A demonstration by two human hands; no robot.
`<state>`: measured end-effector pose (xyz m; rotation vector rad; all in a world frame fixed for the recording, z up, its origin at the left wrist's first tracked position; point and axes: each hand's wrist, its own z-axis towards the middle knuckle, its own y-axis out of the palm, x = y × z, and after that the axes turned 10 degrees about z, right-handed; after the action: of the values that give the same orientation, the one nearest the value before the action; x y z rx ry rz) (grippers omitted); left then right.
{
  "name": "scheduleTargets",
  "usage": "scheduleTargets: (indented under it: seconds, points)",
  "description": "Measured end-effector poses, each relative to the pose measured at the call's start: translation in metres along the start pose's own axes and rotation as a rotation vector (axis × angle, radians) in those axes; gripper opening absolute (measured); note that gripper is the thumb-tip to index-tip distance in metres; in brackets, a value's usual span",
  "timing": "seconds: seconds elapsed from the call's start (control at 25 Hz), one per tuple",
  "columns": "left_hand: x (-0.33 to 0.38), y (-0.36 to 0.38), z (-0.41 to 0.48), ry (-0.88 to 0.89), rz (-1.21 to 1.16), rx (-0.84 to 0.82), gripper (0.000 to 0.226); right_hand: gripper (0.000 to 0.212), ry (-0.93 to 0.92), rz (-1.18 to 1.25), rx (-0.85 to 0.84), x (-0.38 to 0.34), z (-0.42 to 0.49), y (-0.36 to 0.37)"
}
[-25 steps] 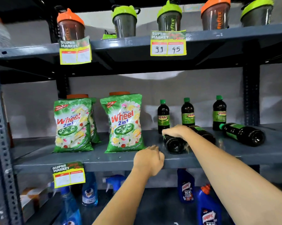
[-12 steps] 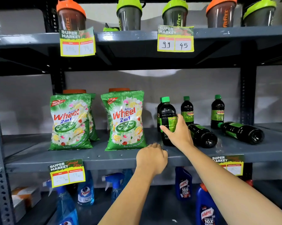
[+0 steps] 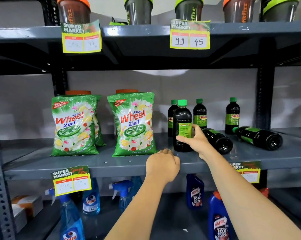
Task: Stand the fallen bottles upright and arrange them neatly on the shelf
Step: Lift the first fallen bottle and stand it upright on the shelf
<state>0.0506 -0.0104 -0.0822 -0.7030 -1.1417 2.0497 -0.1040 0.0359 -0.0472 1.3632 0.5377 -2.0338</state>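
Grey steel shelf (image 3: 97,164) fronts the scene, where the left hand (image 3: 162,166) rests curled over the lip, grasping nothing, while the right hand (image 3: 195,140) wraps the label of an upright bottle (image 3: 182,126) standing near the front edge, before three standing bottles. Just behind the wrist lie two fallen bottles (image 3: 217,140) (image 3: 258,137), and pulling the arm back carelessly could set the nearer one rolling or tip the held one off the edge. Its base contact is hard to judge; the near fallen bottle's cap is hidden.
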Motion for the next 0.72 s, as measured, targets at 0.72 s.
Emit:
scheduleTargets:
  seconds: [0.72]
  points:
    - [0.0,0.003,-0.004,-0.005,0.028,0.005,0.046,0.077,0.003,-0.01,-0.011,0.004,-0.006,0.002]
